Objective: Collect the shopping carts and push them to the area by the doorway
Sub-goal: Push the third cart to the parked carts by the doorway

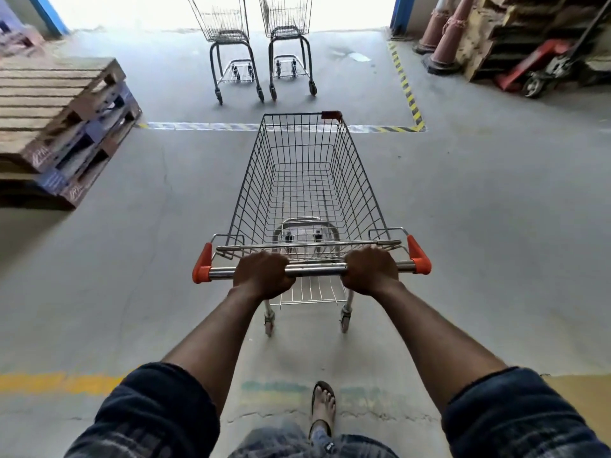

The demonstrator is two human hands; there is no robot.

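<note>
An empty wire shopping cart (302,180) stands straight ahead of me on the concrete floor. Its metal handle bar (315,269) has orange end caps. My left hand (263,276) grips the bar left of centre and my right hand (370,271) grips it right of centre. Beyond the cart's front, two more empty carts stand side by side by the bright doorway (224,8): the left parked cart (231,51) and the right parked cart (289,47). Both sit inside the floor area marked with yellow-black striped tape (408,94).
A stack of wooden pallets (56,127) sits at the left. At the right stand traffic cones (443,44), more pallets (515,38) and a red pallet jack (542,67). A yellow floor line (56,383) runs at the near left. My sandalled foot (322,411) is below the cart.
</note>
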